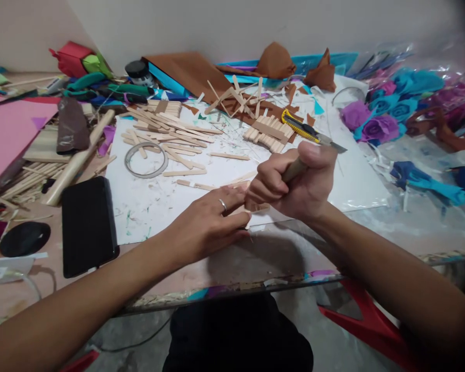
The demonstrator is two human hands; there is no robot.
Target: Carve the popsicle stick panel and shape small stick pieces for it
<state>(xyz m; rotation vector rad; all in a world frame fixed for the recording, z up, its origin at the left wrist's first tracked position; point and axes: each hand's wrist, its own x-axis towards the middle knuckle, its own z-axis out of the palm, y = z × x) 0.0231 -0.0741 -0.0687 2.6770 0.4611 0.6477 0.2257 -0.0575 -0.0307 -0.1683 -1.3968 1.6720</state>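
A: What do we see in the right hand point(294, 181)?
B: A fist, closed tight round a handle point(295, 168). The thumb lies along its upper end, perhaps so that we can steer it. The lower end is hidden, so we can't say what tool it is.

A: And the left hand point(201, 225)?
B: Low and palm down, with fingers and thumb close together over a wood piece point(261, 207). We take it they steady the piece, though we can't tell whether they pinch it or only press.

A: So where does the piece lie?
B: Between the two hands, under the right fist, near the close edge of the white sheet point(163, 206). The sheet probably guards the table.

A: Why are the sticks point(194, 135) just past the left hand?
B: Within easy reach, we'd guess, with the tape point(146, 175) beside them. The cutter point(299, 127) lies beyond the right fist, by the bundle point(269, 132), perhaps for quick picking up. The phone point(89, 227) sits left of the left hand, apart from the work.
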